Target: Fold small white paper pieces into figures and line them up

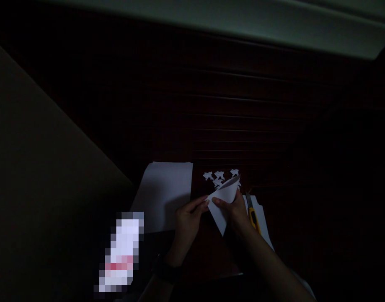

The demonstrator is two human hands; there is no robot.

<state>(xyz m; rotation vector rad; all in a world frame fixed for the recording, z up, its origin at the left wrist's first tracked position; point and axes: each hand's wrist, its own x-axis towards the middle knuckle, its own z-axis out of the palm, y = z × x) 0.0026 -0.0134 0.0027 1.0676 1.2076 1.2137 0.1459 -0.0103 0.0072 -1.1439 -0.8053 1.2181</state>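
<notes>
The scene is very dark. My left hand point(188, 221) and my right hand point(234, 211) both pinch a folded white paper point(225, 197), which is bent into a triangular shape above a dark wooden table point(242, 134). The left fingers grip its left corner, the right fingers its middle. Just beyond the paper lie several small white folded paper figures point(219, 175).
A flat white sheet point(165, 193) lies left of my hands. A yellow utility knife point(252, 214) rests on another white sheet point(264, 226) at the right. A blurred white and pink patch point(122, 251) sits lower left. A dark wristband point(167, 268) is on my left wrist.
</notes>
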